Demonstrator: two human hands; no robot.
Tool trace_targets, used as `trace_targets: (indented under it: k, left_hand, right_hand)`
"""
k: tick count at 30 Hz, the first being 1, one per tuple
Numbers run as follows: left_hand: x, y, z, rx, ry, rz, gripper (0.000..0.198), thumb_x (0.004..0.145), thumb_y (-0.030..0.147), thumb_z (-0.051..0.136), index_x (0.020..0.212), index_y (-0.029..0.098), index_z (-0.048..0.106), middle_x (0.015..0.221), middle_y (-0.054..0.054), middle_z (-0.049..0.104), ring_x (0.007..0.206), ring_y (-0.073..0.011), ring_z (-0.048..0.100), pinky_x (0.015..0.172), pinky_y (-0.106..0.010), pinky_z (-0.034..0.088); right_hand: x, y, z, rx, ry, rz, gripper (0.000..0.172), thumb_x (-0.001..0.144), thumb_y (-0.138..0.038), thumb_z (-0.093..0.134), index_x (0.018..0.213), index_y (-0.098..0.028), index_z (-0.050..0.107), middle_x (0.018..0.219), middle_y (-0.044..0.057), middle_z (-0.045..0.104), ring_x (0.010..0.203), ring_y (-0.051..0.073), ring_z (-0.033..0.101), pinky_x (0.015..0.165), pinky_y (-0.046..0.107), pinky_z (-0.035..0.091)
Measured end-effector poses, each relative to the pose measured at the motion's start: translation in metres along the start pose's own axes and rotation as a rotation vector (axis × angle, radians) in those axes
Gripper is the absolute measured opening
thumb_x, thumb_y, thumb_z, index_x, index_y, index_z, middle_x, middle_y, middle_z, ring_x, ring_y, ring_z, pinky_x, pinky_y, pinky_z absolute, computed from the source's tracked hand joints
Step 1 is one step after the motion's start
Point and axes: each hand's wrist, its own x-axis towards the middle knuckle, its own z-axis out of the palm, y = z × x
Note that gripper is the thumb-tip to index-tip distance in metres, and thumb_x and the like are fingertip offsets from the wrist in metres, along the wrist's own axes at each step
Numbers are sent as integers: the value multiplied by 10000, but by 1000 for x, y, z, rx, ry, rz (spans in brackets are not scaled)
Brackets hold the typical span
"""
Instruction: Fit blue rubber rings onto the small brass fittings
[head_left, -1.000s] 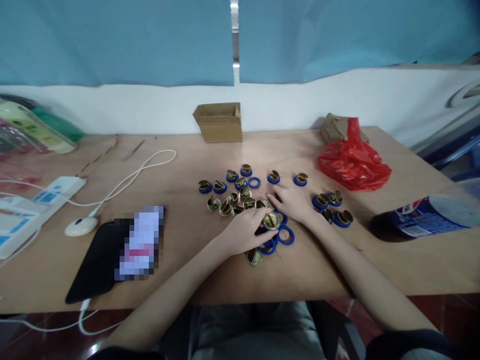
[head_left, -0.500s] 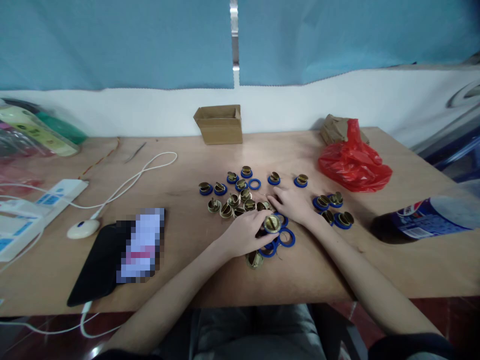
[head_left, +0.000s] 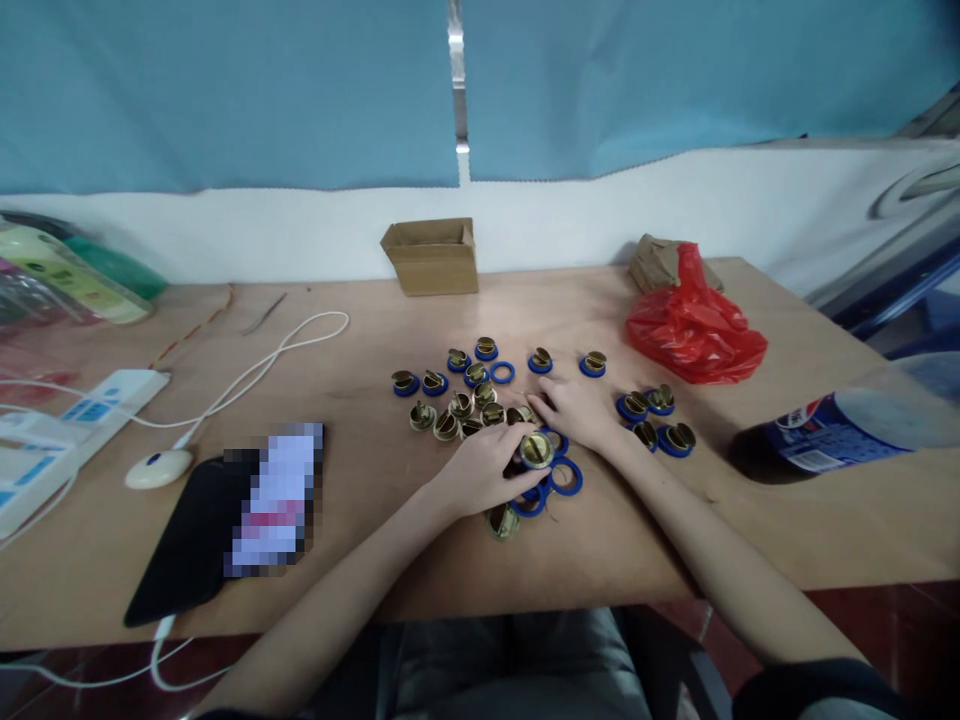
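My left hand [head_left: 487,470] is closed on a round brass-coloured piece [head_left: 537,451], held above several blue rings [head_left: 566,477]. Just beyond it, my right hand [head_left: 570,410] rests low over the table beside the loose brass pieces [head_left: 491,416]; its fingers are bent, and anything between the fingertips is too small to make out. Other brass pieces sit in blue rings, some behind my hands and some in a group [head_left: 677,438] to the right of my right wrist. One brass piece [head_left: 502,520] lies under my left hand, near the front.
An open cardboard box [head_left: 435,262] stands by the wall. At right are a red plastic bag [head_left: 697,335] and a lying cola bottle [head_left: 817,437]. Two phones [head_left: 276,500], white cables and a power strip [head_left: 112,415] occupy the left side of the table [head_left: 360,560].
The whole view has shifted slightly, with things appearing a little further left. Both hands keep nearly the same pose, and the brass piece is still in my left hand.
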Motion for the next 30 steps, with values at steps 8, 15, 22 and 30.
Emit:
trace_targets:
  k: [8, 15, 22, 30]
  left_hand:
    - [1, 1, -2, -3, -7, 3, 382, 889, 365, 661, 1192, 181, 519, 1075, -102, 699, 1011, -266, 688, 877, -379, 553]
    - [-1, -1, 1, 13, 5, 7, 383, 896, 380, 652, 1196, 181, 520, 1131, -118, 697, 1041, -276, 689, 892, -392, 554]
    - [0, -2, 1, 12, 9, 16, 367, 898, 373, 649, 1186, 183, 525, 1116, -111, 701, 1043, -271, 690, 892, -386, 554]
    - [0, -2, 2, 12, 8, 21, 385, 902, 384, 644, 1198, 170, 521, 1103, -117, 701, 1028, -273, 691, 880, -393, 558]
  right_hand:
    - [1, -1, 1, -6, 4, -3, 282, 1032, -357, 423, 927, -164, 599, 954, 120, 740, 819, 218, 663, 632, 296, 316]
    - [1, 1, 4, -4, 26, -12, 285, 1029, -369, 429, 897, -173, 588, 929, 104, 736, 802, 214, 659, 622, 296, 306]
    - [0, 1, 4, -1, 25, -4, 271, 1027, -360, 436, 902, -173, 587, 930, 107, 735, 811, 216, 661, 635, 299, 317]
    - [0, 1, 3, -15, 16, -3, 286, 1030, -365, 431, 898, -167, 588, 947, 113, 737, 823, 219, 665, 638, 302, 317]
